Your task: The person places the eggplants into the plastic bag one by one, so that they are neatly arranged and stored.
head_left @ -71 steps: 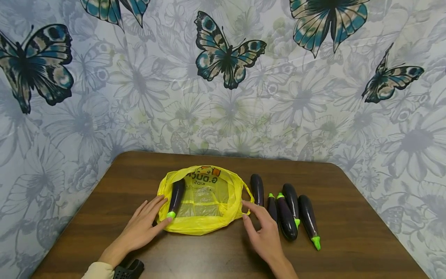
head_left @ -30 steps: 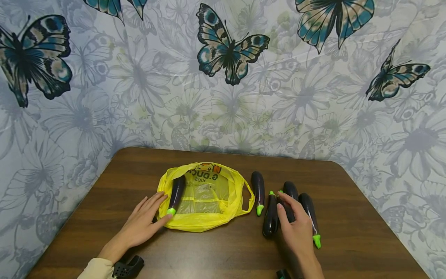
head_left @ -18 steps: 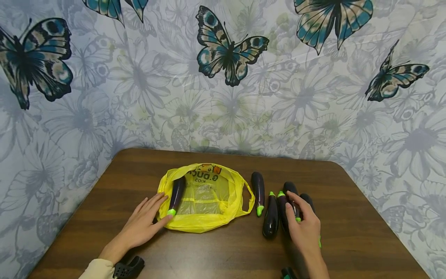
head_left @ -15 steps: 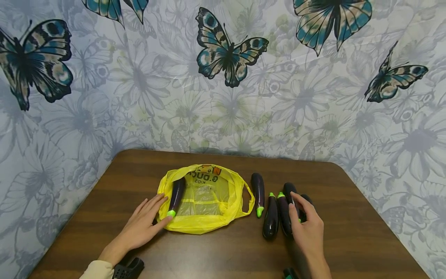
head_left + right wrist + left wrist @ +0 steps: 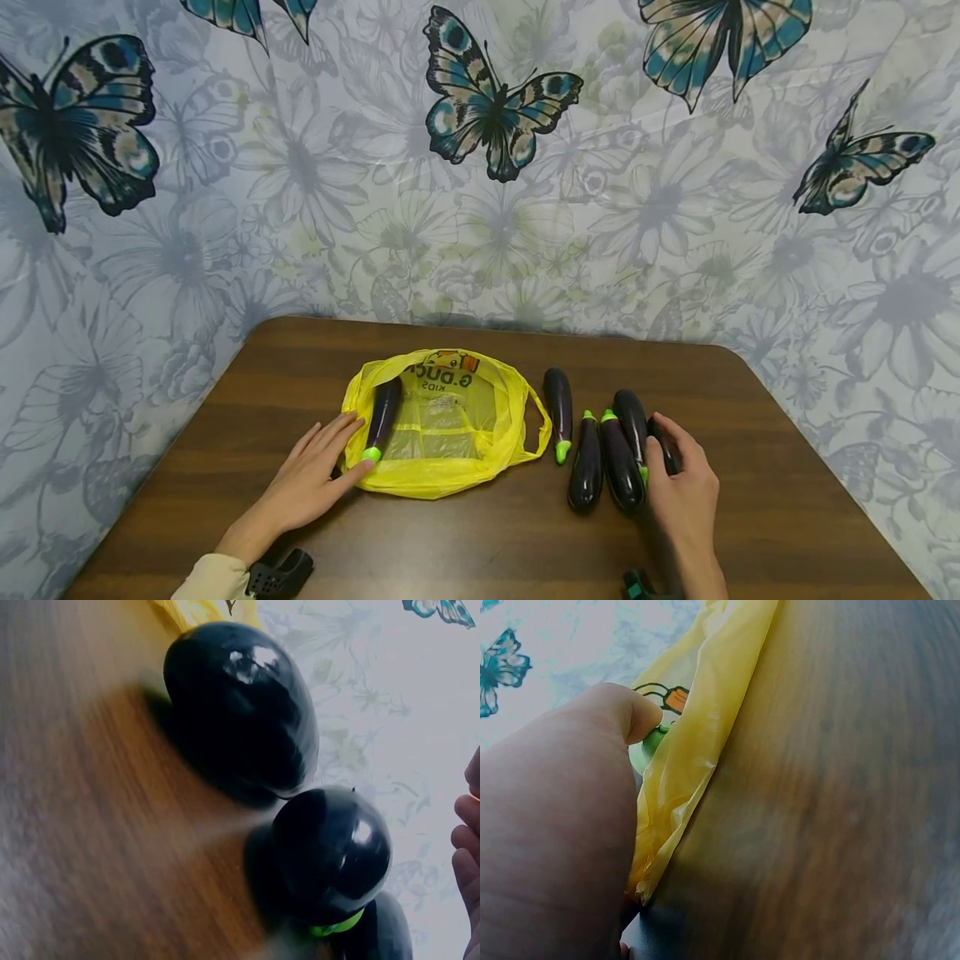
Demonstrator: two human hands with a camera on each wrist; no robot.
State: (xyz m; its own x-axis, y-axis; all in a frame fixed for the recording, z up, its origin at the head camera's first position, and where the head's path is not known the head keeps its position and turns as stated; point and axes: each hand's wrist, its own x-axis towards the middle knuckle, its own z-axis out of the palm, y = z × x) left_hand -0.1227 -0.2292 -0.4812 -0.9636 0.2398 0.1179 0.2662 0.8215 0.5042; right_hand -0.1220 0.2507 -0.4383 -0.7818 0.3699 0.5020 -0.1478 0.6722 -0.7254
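Observation:
My left hand [image 5: 303,483] rests at the left side of a yellow plastic bag [image 5: 427,482], fingers straight. Its thumb lies by the green stem end of an eggplant [image 5: 384,417] inside the bag's open mouth; the left wrist view shows the thumb beside that green end [image 5: 646,750]. My right hand [image 5: 684,492] hovers over the rightmost eggplant [image 5: 666,446], thumb and fingers apart, and partly hides it. Left of it lie more eggplants, including a dark one [image 5: 630,417], a front one [image 5: 622,475] and another [image 5: 585,471]. In the right wrist view, the fingers [image 5: 466,840] stand apart from the nearest eggplants [image 5: 240,705].
Another eggplant [image 5: 558,408] lies close to the bag's right handle loop [image 5: 543,429]. Everything stands on a brown wooden table [image 5: 465,550] with rounded far corners. Behind it hangs a floral backdrop [image 5: 480,250] with butterflies.
My right hand has left the bag's right edge and moved right across the eggplants to the rightmost one. My left hand has stayed at the bag.

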